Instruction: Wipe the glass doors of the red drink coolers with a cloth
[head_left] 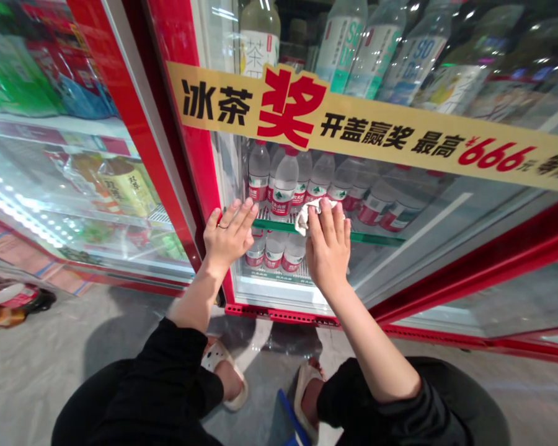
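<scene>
A red-framed glass fridge door (265, 297) fills the middle of the view. My left hand (230, 232) lies against the door's left edge, fingers outstretched, a ring on one of them, holding nothing. To its right, my right hand (329, 248) presses a crumpled white cloth (303, 217) flat against the glass, fingers extended over it. Part of the cloth is hidden under the fingers. Behind the glass, small water bottles (283, 183) with red and white labels stand on a shelf. A yellow promotional strip (353, 127) runs across the door above both hands.
Larger drink bottles (344, 43) line the upper shelf. A second fridge (121, 124) with drinks stands at the left. On the grey floor (153, 316), bottles (16, 297) lie at the far left. A blue object (292, 418), partly hidden, is beside my right foot.
</scene>
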A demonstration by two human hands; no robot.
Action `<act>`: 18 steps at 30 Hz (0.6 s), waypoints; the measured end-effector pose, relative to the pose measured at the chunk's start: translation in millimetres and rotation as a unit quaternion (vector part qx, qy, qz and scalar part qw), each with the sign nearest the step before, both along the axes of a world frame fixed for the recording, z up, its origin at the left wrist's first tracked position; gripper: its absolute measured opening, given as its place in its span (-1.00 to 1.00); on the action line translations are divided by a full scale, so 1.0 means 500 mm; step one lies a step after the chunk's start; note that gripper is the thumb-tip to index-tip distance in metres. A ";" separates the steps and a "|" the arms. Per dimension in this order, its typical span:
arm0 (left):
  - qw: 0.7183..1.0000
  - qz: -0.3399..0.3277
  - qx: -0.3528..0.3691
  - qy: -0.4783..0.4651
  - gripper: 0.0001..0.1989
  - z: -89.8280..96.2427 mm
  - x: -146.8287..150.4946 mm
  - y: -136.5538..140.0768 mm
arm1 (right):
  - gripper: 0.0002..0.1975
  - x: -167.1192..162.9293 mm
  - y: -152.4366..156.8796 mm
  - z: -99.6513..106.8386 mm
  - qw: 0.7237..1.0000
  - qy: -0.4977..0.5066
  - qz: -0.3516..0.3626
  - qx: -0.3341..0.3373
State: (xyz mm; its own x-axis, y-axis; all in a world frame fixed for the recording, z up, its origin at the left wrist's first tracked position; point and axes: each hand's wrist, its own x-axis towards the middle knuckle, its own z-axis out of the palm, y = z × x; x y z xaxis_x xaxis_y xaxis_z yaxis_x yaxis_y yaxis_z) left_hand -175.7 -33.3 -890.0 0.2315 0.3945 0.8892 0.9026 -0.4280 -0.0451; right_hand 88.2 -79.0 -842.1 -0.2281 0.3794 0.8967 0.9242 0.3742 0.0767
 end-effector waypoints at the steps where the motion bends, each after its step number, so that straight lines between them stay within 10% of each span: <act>1: 1.000 0.003 0.024 -0.006 -0.36 -0.002 0.000 -0.001 | -0.30 -0.014 0.004 0.013 1.000 0.013 -0.005 -0.001; 7: 0.993 0.013 0.116 0.016 -0.28 0.010 0.006 -0.012 | -0.34 -0.102 0.017 0.057 0.995 -0.064 0.060 -0.045; 18: 0.999 0.002 0.053 0.001 -0.23 -0.010 -0.001 -0.009 | -0.32 -0.108 0.016 0.030 0.999 0.003 0.040 -0.030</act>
State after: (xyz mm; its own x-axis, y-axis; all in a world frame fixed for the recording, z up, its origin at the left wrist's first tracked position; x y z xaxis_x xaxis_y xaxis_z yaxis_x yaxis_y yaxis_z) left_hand -176.2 -37.8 -894.8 0.2327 0.2990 0.9254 0.9039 -0.4178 -0.0923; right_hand 34.0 -70.9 -826.8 -0.2551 0.4127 0.8744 0.8911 0.4513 0.0470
